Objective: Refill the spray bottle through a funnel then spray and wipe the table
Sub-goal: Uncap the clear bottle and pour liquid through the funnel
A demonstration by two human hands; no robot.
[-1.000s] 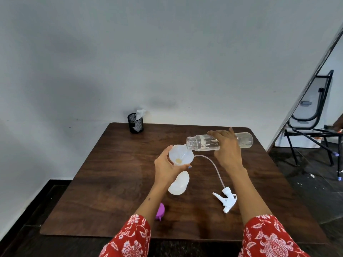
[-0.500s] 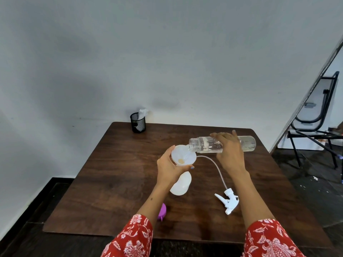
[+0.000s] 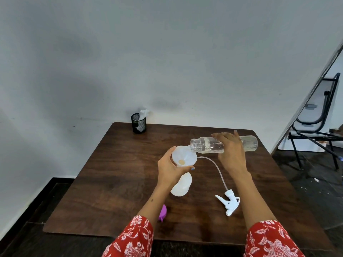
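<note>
My left hand (image 3: pixel 169 168) grips a white funnel (image 3: pixel 183 158) that sits in the neck of a white spray bottle (image 3: pixel 181 184) standing on the dark wooden table (image 3: pixel 115 175). My right hand (image 3: pixel 231 152) holds a clear water bottle (image 3: pixel 206 144) lying nearly level, its open mouth over the funnel's rim. The white trigger sprayer head (image 3: pixel 228 201) lies on the table to the right, with its thin tube (image 3: pixel 217 168) curving back toward the funnel.
A black mesh cup (image 3: pixel 138 123) holding a white cloth (image 3: pixel 144 113) stands at the table's far left corner. A purple cap (image 3: pixel 163 213) lies near my left forearm. A black metal chair (image 3: pixel 315 125) stands off to the right by the wall.
The view has shifted slightly. The clear bottle's mouth has come a little closer to the funnel rim; both hands keep their hold.
</note>
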